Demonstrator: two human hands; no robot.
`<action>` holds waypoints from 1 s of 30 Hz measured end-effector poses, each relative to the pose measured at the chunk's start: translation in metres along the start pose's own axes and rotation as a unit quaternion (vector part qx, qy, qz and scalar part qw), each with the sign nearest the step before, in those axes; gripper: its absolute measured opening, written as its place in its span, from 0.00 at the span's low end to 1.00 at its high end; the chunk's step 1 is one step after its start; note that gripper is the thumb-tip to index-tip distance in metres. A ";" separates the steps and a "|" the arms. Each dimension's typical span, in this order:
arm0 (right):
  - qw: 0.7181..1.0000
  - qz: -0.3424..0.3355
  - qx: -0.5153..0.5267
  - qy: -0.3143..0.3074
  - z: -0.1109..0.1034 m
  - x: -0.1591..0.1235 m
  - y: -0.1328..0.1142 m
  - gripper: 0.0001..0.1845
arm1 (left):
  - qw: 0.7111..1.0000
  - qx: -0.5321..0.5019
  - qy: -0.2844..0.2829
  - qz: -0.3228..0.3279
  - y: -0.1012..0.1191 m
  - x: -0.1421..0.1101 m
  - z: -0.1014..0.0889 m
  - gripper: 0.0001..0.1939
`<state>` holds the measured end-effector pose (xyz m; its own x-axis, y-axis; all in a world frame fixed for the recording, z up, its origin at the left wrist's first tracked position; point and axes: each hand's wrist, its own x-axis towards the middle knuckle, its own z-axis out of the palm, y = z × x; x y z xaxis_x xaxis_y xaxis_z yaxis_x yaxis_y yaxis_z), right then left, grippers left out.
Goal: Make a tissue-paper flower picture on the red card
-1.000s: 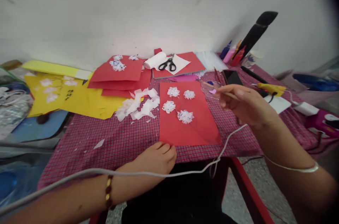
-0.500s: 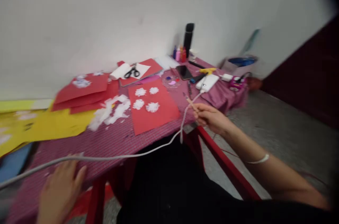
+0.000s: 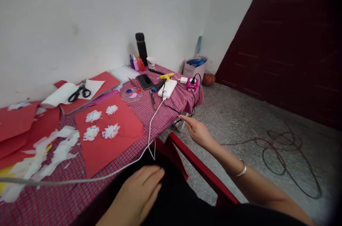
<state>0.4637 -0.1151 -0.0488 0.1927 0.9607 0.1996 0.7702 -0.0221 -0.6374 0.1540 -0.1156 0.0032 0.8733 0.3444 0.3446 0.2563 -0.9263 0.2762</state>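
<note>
My left hand [image 3: 140,192] lies flat on the black cloth over my lap, fingers stretched out and holding nothing. My right hand [image 3: 197,131] reaches out past the table's right front corner, fingers pinched on a thin stick [image 3: 181,116] whose pale tip points toward the table. A red paper sheet [image 3: 117,140] with several white paper flowers lies on the checked tablecloth [image 3: 149,115]. A white cable [image 3: 150,130] runs from a white power bank [image 3: 167,88] across my lap to the left.
Scissors [image 3: 79,92] on white paper, a paint palette [image 3: 130,94], a phone [image 3: 145,81], a yellow glue gun [image 3: 167,75], paint bottles [image 3: 136,63] and a black flask [image 3: 141,47] sit on the table. A pink power strip [image 3: 191,83] sits at the table's right end. White scraps [image 3: 50,151] lie left. Red chair frame [image 3: 195,163]; cables on floor [image 3: 283,147].
My view has swung right and back from the table. My left hand left the red sheet's edge and now rests on my lap. My right hand moved down beside the table corner.
</note>
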 end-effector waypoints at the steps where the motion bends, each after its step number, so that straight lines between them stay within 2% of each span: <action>1: 1.000 -0.006 -0.016 -0.002 0.000 0.002 -0.003 0.23 | 1.000 0.008 -0.009 -0.013 -0.004 0.025 0.006 0.18; 3: 0.999 -0.009 -0.044 -0.009 0.000 0.007 -0.008 0.23 | 0.995 0.071 -0.038 -0.065 -0.015 0.073 0.019 0.21; 5: 0.997 -0.004 -0.077 -0.016 0.000 0.012 -0.012 0.22 | 0.975 0.169 -0.042 -0.139 -0.031 0.109 0.031 0.27; 8: 0.988 0.002 -0.153 -0.035 -0.003 0.019 -0.016 0.22 | 0.963 0.195 -0.036 -0.185 -0.056 0.134 0.050 0.35; 11: 0.973 -0.003 -0.220 -0.067 -0.010 0.022 -0.014 0.22 | 0.958 0.198 -0.047 -0.203 -0.074 0.133 0.064 0.38; 15: 0.963 0.008 -0.246 -0.107 -0.025 0.010 0.002 0.21 | 0.955 0.202 -0.057 -0.209 -0.082 0.126 0.070 0.39; 17: 0.975 0.023 -0.194 -0.107 -0.030 0.002 0.010 0.20 | 0.954 0.207 -0.058 -0.208 -0.082 0.126 0.070 0.38; 19: 0.991 0.042 -0.100 -0.080 -0.030 0.000 0.011 0.19 | 0.954 0.213 -0.056 -0.206 -0.081 0.126 0.069 0.38; 22: 0.996 0.062 0.022 -0.065 -0.020 0.012 0.003 0.17 | 0.953 0.217 -0.048 -0.205 -0.081 0.126 0.070 0.38; 26: 0.978 0.121 0.110 -0.133 -0.004 0.038 -0.002 0.13 | 0.953 0.209 -0.044 -0.215 -0.080 0.126 0.071 0.37; 30: 0.952 0.195 0.128 -0.200 -0.012 0.029 0.021 0.15 | 0.954 0.195 -0.043 -0.224 -0.079 0.127 0.072 0.37</action>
<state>0.4925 -0.0908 -0.0474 0.1473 0.9234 -0.3545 0.5042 -0.3785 -0.7762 0.2740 -0.0094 -0.0394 0.6663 0.7211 0.1899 0.7320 -0.6811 0.0180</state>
